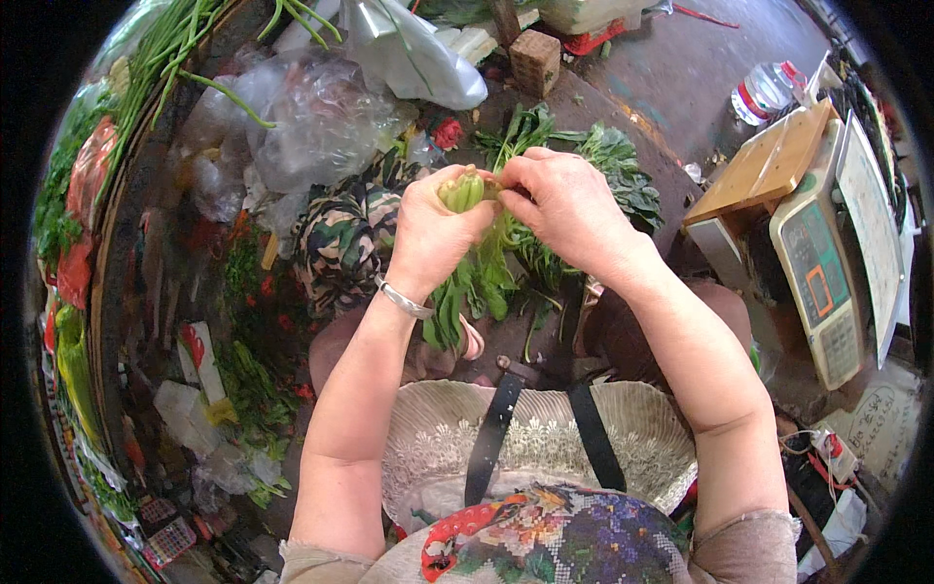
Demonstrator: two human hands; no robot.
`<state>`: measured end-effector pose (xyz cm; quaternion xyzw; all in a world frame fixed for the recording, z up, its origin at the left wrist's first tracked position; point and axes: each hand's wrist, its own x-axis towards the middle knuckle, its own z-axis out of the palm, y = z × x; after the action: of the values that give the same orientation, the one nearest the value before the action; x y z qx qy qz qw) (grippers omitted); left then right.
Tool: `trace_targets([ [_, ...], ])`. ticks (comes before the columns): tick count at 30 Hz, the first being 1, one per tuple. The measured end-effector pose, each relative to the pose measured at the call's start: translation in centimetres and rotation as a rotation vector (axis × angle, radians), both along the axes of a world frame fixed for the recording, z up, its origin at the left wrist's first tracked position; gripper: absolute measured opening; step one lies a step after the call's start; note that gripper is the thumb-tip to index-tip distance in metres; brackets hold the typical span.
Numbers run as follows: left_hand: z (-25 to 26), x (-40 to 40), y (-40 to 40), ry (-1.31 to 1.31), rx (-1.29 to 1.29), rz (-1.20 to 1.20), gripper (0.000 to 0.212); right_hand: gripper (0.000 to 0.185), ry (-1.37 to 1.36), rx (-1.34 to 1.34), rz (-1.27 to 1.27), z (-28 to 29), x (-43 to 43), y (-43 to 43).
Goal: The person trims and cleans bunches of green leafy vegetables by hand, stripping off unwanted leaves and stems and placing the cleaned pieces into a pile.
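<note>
My left hand grips a bunch of leafy greens near its pale green root end, which points up and away from me. Below the fist, the leaves of that bunch hang down. My right hand is at the base of the bunch, its thumb and fingertips pinched together beside the stalks. What lies between those fingertips is too small to tell. Past my right hand, more dark leafy greens lie on the ground.
On the right stand a digital price scale, a wooden box and a plastic bottle. Crumpled clear plastic bags and a camouflage cloth lie left of my hands. A wooden block stands ahead. Long beans hang over the left ledge.
</note>
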<state>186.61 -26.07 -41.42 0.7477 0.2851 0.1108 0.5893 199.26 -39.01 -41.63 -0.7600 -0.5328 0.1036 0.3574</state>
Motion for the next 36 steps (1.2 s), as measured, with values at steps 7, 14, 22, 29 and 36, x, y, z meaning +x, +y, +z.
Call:
trace_targets([
  [7, -0.1, 0.0, -0.1, -0.087, 0.015, -0.002, 0.023, 0.015, -0.078, 0.002, -0.02, -0.3, -0.5, 0.4],
  [14, -0.2, -0.1, 0.6, -0.051, 0.083, -0.125, 0.017, 0.016, 0.037, -0.001, 0.055, -0.5, 1.3, 0.3],
  [22, 2.4, -1.5, 3.0, -0.091, -0.083, -0.074, 0.019, 0.016, 1.008, -0.524, 0.564, 3.3, 1.6, -2.2],
  [29, 4.7, -3.4, 3.8, -0.142, -0.169, -0.167, 0.023, 0.049, 0.488, -0.108, -0.126, -0.7, 4.3, -0.4],
  [36, 4.2, -4.2, 4.5, -0.348, -0.195, -0.401, 0.022, 0.057, 1.042, -0.145, -0.089, -3.8, -0.4, 2.5],
])
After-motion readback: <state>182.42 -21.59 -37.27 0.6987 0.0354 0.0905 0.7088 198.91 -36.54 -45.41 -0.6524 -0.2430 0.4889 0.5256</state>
